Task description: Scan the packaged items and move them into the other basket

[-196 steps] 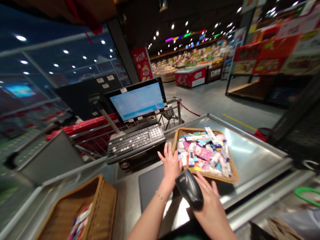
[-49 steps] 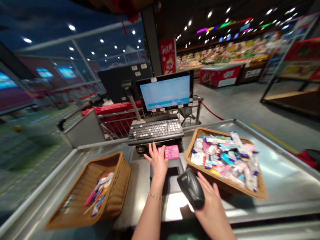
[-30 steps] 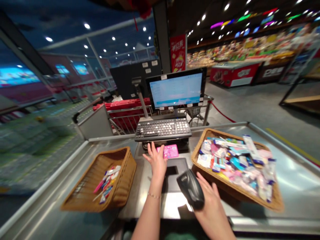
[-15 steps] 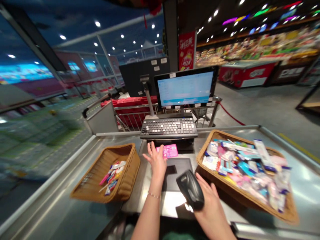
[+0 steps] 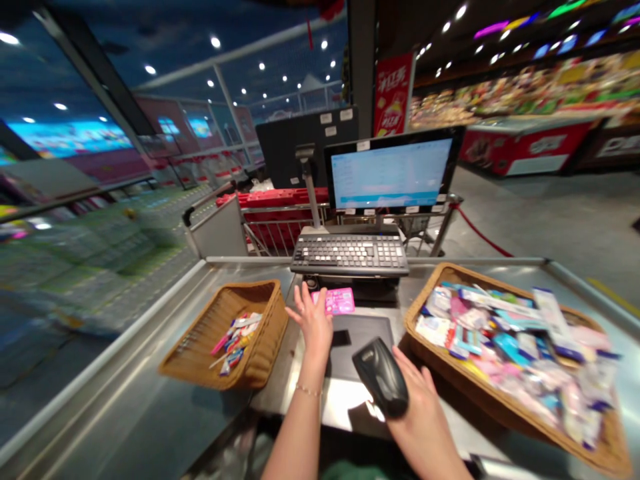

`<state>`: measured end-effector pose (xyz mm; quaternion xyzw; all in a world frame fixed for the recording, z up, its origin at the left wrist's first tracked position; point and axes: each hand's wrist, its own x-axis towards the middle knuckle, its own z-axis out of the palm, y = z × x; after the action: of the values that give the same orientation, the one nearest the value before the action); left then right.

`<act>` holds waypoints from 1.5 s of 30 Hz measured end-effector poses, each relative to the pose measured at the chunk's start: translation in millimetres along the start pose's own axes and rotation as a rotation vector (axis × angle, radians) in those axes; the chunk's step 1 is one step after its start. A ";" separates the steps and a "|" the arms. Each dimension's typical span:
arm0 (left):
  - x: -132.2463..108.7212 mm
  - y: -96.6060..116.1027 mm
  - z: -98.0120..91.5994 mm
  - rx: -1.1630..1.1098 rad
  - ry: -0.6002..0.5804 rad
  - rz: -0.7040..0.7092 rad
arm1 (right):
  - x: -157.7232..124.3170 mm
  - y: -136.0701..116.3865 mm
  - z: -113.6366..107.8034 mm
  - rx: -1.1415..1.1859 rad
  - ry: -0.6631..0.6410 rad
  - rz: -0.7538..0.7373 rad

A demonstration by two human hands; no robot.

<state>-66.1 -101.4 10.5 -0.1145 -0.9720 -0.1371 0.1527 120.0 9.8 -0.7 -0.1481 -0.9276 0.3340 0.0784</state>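
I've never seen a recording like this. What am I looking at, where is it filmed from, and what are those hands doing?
This is a single view from a camera worn on a person's head, looking down at their own bare hands at a shop checkout. The right hand holds a handheld barcode scanner. The open left hand is next to a pink packet. On the steel counter sit a large wicker tray, heaped with small packets, and a smaller wicker basket holding a few. A keyboard and monitor stand beyond.
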 end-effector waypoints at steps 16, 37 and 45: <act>2.2 -7.0 3.1 -0.015 0.042 -0.019 | 1.6 2.9 2.6 0.003 -0.002 -0.017; 5.5 -25.5 -1.2 0.008 0.029 -0.035 | 6.9 -13.0 9.0 -0.005 -0.031 -0.030; 6.5 -33.1 -6.2 -0.004 0.042 -0.063 | 10.5 -21.9 10.6 0.004 -0.054 -0.041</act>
<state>-79.2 -133.2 10.6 -0.0814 -0.9714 -0.1463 0.1682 102.6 -9.1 5.8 -0.1198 -0.9316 0.3378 0.0604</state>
